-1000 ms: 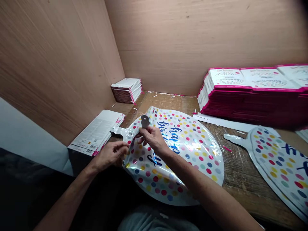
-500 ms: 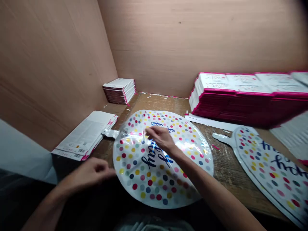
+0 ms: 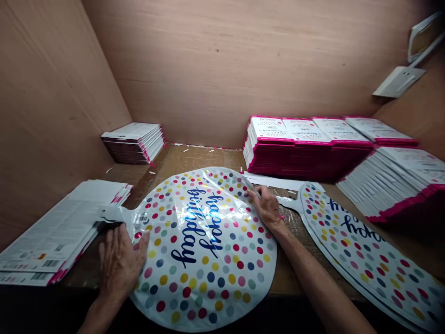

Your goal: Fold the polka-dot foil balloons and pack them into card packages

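Observation:
A flat round foil balloon (image 3: 205, 273) with coloured dots and "happy birthday" lettering lies at the table's front edge, its tail pointing left. My left hand (image 3: 121, 260) rests at the balloon's left side just below the tail, fingers extended and thumb spread over the foil. At the upper right rim, my right hand (image 3: 266, 206) has its fingers bent round the edge, gripping the foil. More dotted balloons (image 3: 371, 264) lie stacked to the right, their tail near my right wrist.
Printed cards (image 3: 69, 222) lie at the left, with a small card stack (image 3: 134, 141) behind. Pink-edged card stacks (image 3: 299, 144) line the back right, and more cards (image 3: 399, 181) lean at the right. Wooden panels (image 3: 215, 74) enclose the back and left.
My right hand has moved from over the balloon's middle to its right rim. My left hand has come onto its left side and opened. The foil looks flatter; the view has shifted right.

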Demonstrator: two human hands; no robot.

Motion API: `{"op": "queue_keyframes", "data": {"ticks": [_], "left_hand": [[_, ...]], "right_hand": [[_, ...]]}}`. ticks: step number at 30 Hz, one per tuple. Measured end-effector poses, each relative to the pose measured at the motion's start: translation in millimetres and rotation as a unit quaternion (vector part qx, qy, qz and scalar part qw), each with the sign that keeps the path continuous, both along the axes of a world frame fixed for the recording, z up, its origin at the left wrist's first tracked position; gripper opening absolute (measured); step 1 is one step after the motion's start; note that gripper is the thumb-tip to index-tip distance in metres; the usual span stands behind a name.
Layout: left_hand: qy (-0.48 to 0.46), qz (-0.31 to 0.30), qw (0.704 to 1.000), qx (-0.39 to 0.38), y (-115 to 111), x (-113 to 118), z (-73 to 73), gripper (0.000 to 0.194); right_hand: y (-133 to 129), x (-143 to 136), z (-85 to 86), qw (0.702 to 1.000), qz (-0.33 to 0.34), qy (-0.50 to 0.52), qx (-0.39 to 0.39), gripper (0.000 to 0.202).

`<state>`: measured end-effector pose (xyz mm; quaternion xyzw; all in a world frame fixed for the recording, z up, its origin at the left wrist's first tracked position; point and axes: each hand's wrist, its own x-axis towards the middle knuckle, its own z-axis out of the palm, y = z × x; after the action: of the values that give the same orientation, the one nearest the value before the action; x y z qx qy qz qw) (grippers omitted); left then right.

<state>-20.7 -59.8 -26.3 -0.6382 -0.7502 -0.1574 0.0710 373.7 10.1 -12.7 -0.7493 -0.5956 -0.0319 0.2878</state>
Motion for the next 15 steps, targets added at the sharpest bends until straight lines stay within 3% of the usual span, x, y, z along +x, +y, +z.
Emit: {"op": "queue_keyframes", "data": {"ticks": [3, 6, 8, 11, 15], "left_hand": [[-0.023, 0.011, 1.0, 0.001, 19, 1, 5.9, 0.073], [-0.057, 0.026, 0.998, 0.009, 44, 9, 11.3, 0.057], [-0.093, 0.025, 0.995, 0.028, 54, 12, 11.5, 0.043], [-0.127, 0.026, 0.989, 0.074, 54, 12, 10.3, 0.031], [-0.126, 0.026, 0.983, 0.128, 41, 16, 19.0, 0.028]], "right_hand": [[19, 16, 13.2, 0.999, 0.01, 0.001, 0.052, 0.039], [37, 26, 23.8, 0.999, -0.018, -0.047, 0.0, 0.034], [40, 18, 25.0, 0.995, -0.018, -0.1, -0.007, 0.033], [29, -24, 23.0, 0.988, 0.09, -0.12, 0.022, 0.032], [10, -124, 35.5, 0.964, 0.262, -0.017, -0.054, 0.028]]}}
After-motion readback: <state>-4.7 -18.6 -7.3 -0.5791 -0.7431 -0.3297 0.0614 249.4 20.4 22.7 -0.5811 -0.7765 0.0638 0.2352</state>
